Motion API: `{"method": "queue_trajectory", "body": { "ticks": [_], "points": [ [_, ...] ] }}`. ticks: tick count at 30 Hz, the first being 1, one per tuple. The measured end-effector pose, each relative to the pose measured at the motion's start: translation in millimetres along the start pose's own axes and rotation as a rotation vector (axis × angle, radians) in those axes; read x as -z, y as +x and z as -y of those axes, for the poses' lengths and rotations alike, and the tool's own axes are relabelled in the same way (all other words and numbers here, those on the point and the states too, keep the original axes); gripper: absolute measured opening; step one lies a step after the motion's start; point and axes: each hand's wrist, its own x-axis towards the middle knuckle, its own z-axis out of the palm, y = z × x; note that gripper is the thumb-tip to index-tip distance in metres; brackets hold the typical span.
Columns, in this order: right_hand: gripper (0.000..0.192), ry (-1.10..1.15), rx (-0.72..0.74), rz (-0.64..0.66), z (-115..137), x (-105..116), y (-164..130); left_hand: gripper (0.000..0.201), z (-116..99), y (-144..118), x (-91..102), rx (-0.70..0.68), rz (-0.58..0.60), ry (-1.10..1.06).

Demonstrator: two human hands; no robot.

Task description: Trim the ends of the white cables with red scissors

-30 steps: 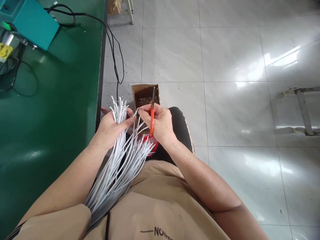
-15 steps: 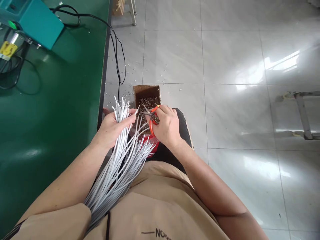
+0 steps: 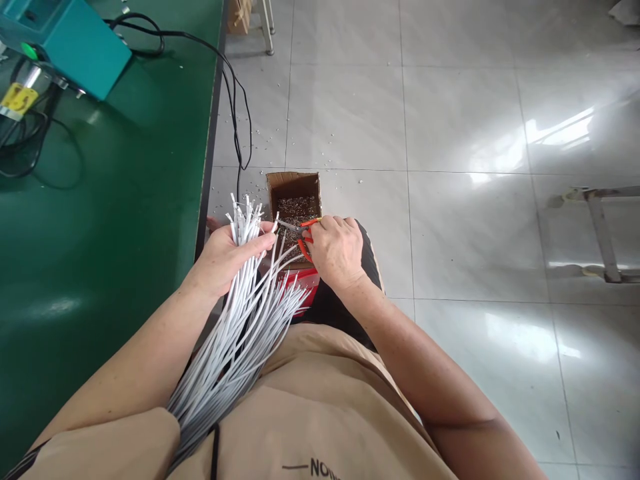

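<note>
My left hand (image 3: 225,257) is closed around a bundle of white cables (image 3: 235,313), their cut ends sticking up past the fingers. One cable end (image 3: 276,221) stands out between thumb and forefinger. In my right hand (image 3: 336,250) is a pair of pliers (image 3: 305,241) with red-orange handles, whose narrow jaws look closed and point at that cable end, at or very near it. Below both hands is an open cardboard box (image 3: 294,179) with many small clippings at its bottom. More cables from the bundle fan out over my lap.
On my left lies a green tabletop (image 3: 140,200) with a teal machine (image 3: 85,50) and black cords (image 3: 233,87) hanging over its edge. Small bits are scattered on the tiled floor (image 3: 350,120). A metal stand leg (image 3: 603,233) is at the right, and something red (image 3: 309,279) sits below the box.
The pliers' jaws, spread apart half a second ago, have come together beside the cable end. My right hand has shifted slightly; my left hand keeps its hold on the bundle.
</note>
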Motion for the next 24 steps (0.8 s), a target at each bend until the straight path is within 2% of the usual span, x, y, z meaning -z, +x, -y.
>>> {"method": "queue_trajectory", "body": {
  "ticks": [3, 6, 9, 17, 24],
  "points": [
    [0.037, 0.105, -0.034, 0.04, -2.8, 0.2, 0.8, 0.046, 1.5, 1.8, 2.2, -0.012, -0.002, 0.004],
    [0.043, 0.267, -0.137, 0.068, -2.4, 0.9, 1.8, 0.05, 2.9, 3.5, 4.5, -0.014, 0.021, 0.004],
    [0.045, 0.361, -0.173, 0.104, 1.8, 5.0, 4.4, 0.048, 3.0, 3.9, 4.9, 0.003, 0.016, 0.007],
    [0.039, 0.297, -0.123, 0.27, 12.7, 22.5, 13.4, 0.036, 2.3, 3.3, 3.0, -0.049, -0.006, 0.021],
    [0.036, 0.217, -0.071, 0.248, 15.8, 22.6, 10.5, 0.029, 3.0, 3.2, 2.5, -0.133, -0.024, 0.107]
  ]
}}
